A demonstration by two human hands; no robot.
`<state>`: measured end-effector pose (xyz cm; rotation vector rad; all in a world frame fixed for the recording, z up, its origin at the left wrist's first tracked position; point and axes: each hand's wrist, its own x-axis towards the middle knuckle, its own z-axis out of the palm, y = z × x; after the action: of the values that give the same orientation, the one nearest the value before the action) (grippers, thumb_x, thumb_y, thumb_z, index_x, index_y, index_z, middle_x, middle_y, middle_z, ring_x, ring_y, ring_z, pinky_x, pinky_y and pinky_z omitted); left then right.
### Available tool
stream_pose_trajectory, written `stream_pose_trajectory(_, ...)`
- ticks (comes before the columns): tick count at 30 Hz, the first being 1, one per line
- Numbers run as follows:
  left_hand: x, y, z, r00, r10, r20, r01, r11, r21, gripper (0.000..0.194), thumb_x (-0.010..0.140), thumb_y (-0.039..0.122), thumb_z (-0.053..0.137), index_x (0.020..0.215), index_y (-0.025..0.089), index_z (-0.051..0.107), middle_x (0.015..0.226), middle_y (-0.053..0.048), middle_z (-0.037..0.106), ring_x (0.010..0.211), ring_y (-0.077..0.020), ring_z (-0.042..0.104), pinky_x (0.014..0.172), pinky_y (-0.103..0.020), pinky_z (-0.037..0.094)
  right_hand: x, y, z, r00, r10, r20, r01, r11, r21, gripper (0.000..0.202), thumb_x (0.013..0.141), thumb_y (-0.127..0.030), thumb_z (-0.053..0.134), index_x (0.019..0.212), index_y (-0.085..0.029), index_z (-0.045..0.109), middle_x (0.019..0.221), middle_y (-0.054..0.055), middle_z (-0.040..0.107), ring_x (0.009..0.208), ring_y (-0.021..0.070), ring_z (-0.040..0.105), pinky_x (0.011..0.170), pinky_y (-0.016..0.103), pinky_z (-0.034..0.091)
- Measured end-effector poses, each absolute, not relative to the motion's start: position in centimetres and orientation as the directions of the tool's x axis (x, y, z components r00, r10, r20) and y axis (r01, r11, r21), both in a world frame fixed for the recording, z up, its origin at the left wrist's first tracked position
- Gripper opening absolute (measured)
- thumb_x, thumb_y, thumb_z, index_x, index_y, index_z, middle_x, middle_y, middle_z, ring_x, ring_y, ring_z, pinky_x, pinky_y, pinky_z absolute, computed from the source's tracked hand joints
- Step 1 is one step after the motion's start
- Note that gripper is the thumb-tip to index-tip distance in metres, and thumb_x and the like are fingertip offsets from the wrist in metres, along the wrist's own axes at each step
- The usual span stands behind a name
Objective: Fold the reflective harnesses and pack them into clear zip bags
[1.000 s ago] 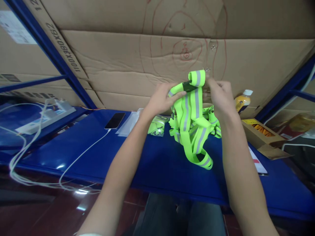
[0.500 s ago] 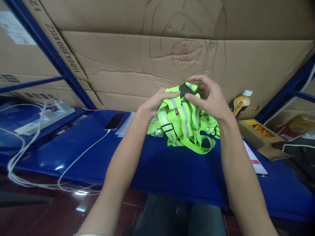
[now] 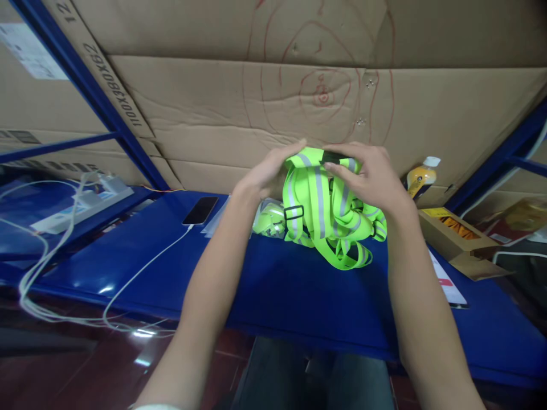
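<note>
A bundle of neon-yellow reflective straps (image 3: 320,199) with grey stripes, apparently a strap-style safety vest, hangs bunched between my hands above the blue shelf. My right hand (image 3: 371,171) pinches the straps at a black buckle (image 3: 335,157) along the top. At the left end of the top strap, my left hand (image 3: 271,171) holds the bundle, its thumb stretched along the edge and its other fingers mostly hidden behind. A black slider (image 3: 294,212) shows on the left strap. Behind the left side lies another neon-yellow bundle (image 3: 270,219), seemingly in clear plastic.
The blue shelf (image 3: 299,302) has a cardboard back panel (image 3: 205,97). On the left are a phone (image 3: 200,210), white cables and a power strip (image 3: 85,202). A bottle (image 3: 423,176), an open carton (image 3: 461,245) and a printed sheet (image 3: 448,282) stand or lie right.
My left hand has shifted from near the buckle to the strap's left edge, its thumb now raised. The top strap is drawn flatter, and the buckle has turned and moved slightly right.
</note>
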<state>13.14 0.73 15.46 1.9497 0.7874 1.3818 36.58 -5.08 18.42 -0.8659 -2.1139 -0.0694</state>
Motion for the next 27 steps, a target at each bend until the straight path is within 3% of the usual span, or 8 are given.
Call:
stream_pose_trajectory(3,12.9,1.0,16.0,0.08,0.724,0.685,0.205,-0.685,0.7,0.063,0.1,0.081,0.058,0.103,0.02,0.076,0.106,-0.014,0.082,0.107,-0.0327,0.079,0.093,-0.048,0.066,36.7,-4.8,18.4,-0.322,0.603,0.73,0.704,0.668,-0.241,0.038,0.105,-0.05,0.062,0.098,-0.021,0.084,0.092,0.011,0.079,0.087,0.0303,0.071,0.093,0.049,0.054)
stream_pose_trajectory(5,13.2,0.2,16.5,0.023,0.602,0.798,0.247,-0.777,0.578,0.061,0.098,0.081,0.064,0.112,0.022,0.075,0.12,-0.013,0.08,0.119,-0.0313,0.076,0.101,-0.046,0.062,36.7,-4.9,18.5,-0.285,0.647,0.707,0.747,0.612,-0.259,0.042,0.105,-0.051,0.062,0.081,-0.02,0.077,0.072,0.008,0.067,0.073,0.0256,0.063,0.087,0.047,0.052)
stream_pose_trajectory(7,13.6,-1.1,17.1,0.153,0.485,0.861,0.25,-0.862,0.442,0.063,0.095,0.079,0.07,0.126,0.024,0.073,0.134,-0.013,0.076,0.13,-0.031,0.071,0.107,-0.045,0.059,36.8,-5.2,18.7,-0.275,0.685,0.674,0.748,0.593,-0.298,0.044,0.103,-0.051,0.066,0.072,-0.02,0.07,0.06,0.003,0.052,0.067,0.0215,0.053,0.08,0.043,0.05)
stream_pose_trajectory(10,14.4,-2.9,17.5,0.436,0.402,0.805,0.246,-0.914,0.323,0.064,0.093,0.077,0.074,0.129,0.024,0.073,0.138,-0.012,0.075,0.133,-0.0314,0.07,0.112,-0.045,0.055,37.2,-5.6,18.9,-0.304,0.722,0.621,0.679,0.622,-0.391,0.048,0.101,-0.053,0.07,0.067,-0.021,0.062,0.058,0.0,0.04,0.063,0.017,0.042,0.067,0.036,0.041)
stream_pose_trajectory(15,14.9,-2.9,17.2,0.508,0.442,0.739,0.182,-0.894,0.409,0.055,0.096,0.072,0.074,0.112,0.019,0.073,0.113,-0.011,0.078,0.109,-0.0283,0.072,0.102,-0.041,0.056,37.6,-6.0,18.9,-0.344,0.763,0.548,0.485,0.644,-0.592,0.063,0.093,-0.071,0.074,0.062,-0.021,0.054,0.061,0.0,0.041,0.058,0.0118,0.034,0.054,0.031,0.025)
stream_pose_trajectory(21,14.5,-1.7,17.0,0.44,0.532,0.723,0.102,-0.83,0.548,0.054,0.101,0.072,0.066,0.086,0.02,0.067,0.088,-0.006,0.07,0.087,-0.0222,0.066,0.086,-0.036,0.055,37.3,-5.9,18.5,-0.357,0.809,0.467,0.302,0.573,-0.762,0.059,0.079,-0.074,0.087,0.068,-0.021,0.064,0.062,-0.001,0.048,0.057,0.0112,0.037,0.051,0.029,0.024)
stream_pose_trajectory(24,14.3,-1.4,16.9,0.39,0.557,0.733,0.166,-0.826,0.539,0.055,0.101,0.073,0.064,0.086,0.02,0.067,0.087,-0.006,0.07,0.088,-0.0236,0.066,0.087,-0.038,0.055,37.3,-5.7,18.5,-0.376,0.826,0.419,0.265,0.529,-0.806,0.054,0.076,-0.071,0.091,0.074,-0.022,0.067,0.067,0.0,0.056,0.06,0.0132,0.045,0.052,0.028,0.032)
stream_pose_trajectory(27,14.4,-1.5,16.8,0.367,0.494,0.788,0.256,-0.868,0.425,0.05,0.098,0.072,0.069,0.104,0.022,0.07,0.106,-0.009,0.074,0.102,-0.0272,0.069,0.096,-0.042,0.056,37.2,-5.2,18.3,-0.311,0.843,0.439,0.248,0.518,-0.819,0.053,0.074,-0.07,0.092,0.074,-0.023,0.066,0.068,0.001,0.057,0.06,0.0143,0.047,0.051,0.029,0.034)
